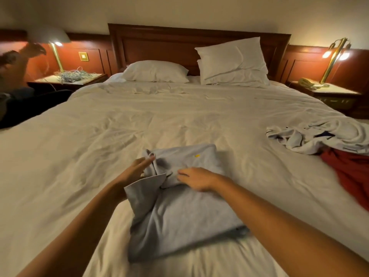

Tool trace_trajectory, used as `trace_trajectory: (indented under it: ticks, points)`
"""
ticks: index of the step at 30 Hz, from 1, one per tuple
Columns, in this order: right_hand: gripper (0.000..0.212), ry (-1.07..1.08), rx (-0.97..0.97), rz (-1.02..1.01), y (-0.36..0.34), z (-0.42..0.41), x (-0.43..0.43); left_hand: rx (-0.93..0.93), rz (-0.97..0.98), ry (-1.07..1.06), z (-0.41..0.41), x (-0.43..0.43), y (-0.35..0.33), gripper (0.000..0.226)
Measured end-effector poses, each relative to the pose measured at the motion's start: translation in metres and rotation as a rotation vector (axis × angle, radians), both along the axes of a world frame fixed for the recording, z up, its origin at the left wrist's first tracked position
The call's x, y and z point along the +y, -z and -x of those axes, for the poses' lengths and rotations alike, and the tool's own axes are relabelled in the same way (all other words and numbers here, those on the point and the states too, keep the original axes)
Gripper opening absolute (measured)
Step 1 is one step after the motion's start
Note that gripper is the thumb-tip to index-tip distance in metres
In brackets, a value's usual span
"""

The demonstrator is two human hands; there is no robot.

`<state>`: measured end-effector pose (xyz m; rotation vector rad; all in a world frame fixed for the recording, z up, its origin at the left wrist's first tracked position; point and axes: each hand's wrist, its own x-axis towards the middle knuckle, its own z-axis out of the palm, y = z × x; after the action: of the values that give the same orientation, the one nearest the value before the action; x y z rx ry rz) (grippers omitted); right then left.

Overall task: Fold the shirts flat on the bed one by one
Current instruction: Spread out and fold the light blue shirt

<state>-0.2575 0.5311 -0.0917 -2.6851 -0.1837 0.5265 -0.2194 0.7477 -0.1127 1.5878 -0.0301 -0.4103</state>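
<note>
A grey shirt (179,212) with a small yellow mark on its chest lies partly folded on the white bed (139,120), near the front edge. My left hand (135,170) is at the shirt's left side, thumb and fingers pinching a raised fold of grey cloth. My right hand (196,177) rests palm down on the middle of the shirt, fingers slightly bent and pointing left. A crumpled white shirt (311,136) and a red shirt (349,172) lie in a heap at the bed's right edge.
Two white pillows (155,71) (233,60) lean against the dark wooden headboard (159,43). Nightstands with brass lamps stand either side: the left one (69,77) holds tangled cables, the right one (329,89) a telephone. Dark items lie at the far left.
</note>
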Motion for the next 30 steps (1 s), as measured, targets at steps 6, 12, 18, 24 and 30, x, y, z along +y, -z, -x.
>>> trace_trajectory:
  ticks: [6,12,18,24,30]
  points:
    - [0.037,0.061,-0.401,-0.164,0.024,-0.021,-0.040,0.000,-0.203,0.157,0.004,0.001,0.002,0.113]
    - [0.078,-0.021,-0.271,0.252,0.015,-0.096,-0.045,0.068,-0.218,0.357,-0.002,-0.004,-0.004,0.121]
    - [0.062,-0.055,-0.051,0.237,-0.017,-0.115,-0.053,0.007,-0.211,0.424,-0.016,0.000,-0.028,0.091]
    - [0.056,0.042,-0.258,-0.108,-0.123,-0.047,-0.108,-0.246,-0.457,0.704,-0.033,-0.007,-0.155,0.073]
    - [0.067,0.359,-0.376,-0.437,-0.160,0.032,-0.145,-0.351,-0.791,0.735,-0.054,-0.072,-0.274,0.056]
